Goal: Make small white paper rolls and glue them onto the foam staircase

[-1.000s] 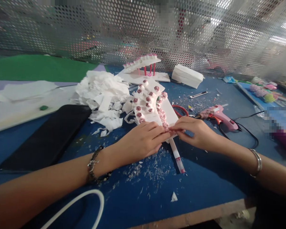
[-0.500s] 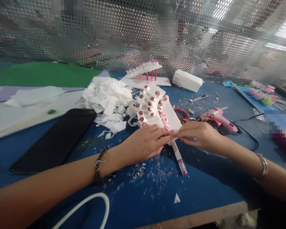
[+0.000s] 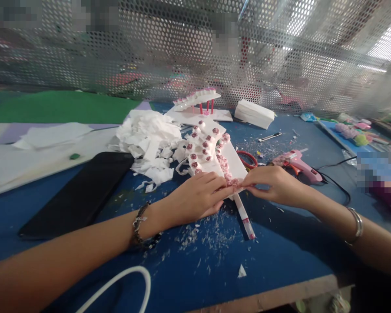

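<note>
With the rosette-topped white model [image 3: 204,158] taken as the dial's centre and twelve pointing away from the person, a black slab [image 3: 78,195] is lying between eight and nine o'clock, and a heap of torn white paper [image 3: 146,134] is spreading just past nine. The left hand [image 3: 195,195] is resting at seven, half curled, its fingers touching the model's near edge; whether the thumb is gripping beneath, I cannot tell. The model itself is sitting just beyond both hands, its pink flower row [image 3: 224,167] running down toward the fingertips. A white strip [image 3: 242,213] is jutting out at five. At four, the right hand [image 3: 273,187] is bringing thumb and fingertips nearly together at the model's near corner; anything between them is too small to make out. A pink glue gun [image 3: 301,166] is lying at three, beyond that hand.
</note>
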`<action>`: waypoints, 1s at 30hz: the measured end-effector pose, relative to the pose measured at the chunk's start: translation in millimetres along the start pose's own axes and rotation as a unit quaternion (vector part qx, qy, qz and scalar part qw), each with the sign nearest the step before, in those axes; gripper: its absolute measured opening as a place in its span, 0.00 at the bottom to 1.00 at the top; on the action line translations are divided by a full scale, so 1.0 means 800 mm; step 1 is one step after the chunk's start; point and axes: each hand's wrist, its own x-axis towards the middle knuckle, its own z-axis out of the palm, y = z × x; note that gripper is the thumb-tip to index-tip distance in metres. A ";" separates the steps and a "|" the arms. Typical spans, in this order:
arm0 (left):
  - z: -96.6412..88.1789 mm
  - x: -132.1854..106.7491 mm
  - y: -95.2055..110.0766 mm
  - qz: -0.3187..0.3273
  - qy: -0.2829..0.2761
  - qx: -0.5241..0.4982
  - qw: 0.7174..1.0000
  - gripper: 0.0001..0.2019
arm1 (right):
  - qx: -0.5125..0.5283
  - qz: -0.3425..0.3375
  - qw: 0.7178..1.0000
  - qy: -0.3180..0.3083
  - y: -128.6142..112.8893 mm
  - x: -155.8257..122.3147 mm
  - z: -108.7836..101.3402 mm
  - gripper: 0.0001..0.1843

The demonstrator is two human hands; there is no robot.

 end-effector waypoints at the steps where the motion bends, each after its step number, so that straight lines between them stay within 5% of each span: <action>1: 0.000 0.000 0.000 -0.001 0.000 0.001 1.000 0.19 | 0.002 -0.006 1.000 0.001 0.001 0.000 0.001 0.10; 21: -0.002 0.002 -0.004 0.002 -0.009 -0.014 1.000 0.18 | -0.022 0.036 0.997 -0.071 -0.005 -0.005 -0.022 0.14; 30: -0.007 0.005 -0.002 0.001 -0.016 -0.046 0.999 0.19 | -0.125 0.031 0.991 0.039 0.023 0.046 -0.075 0.23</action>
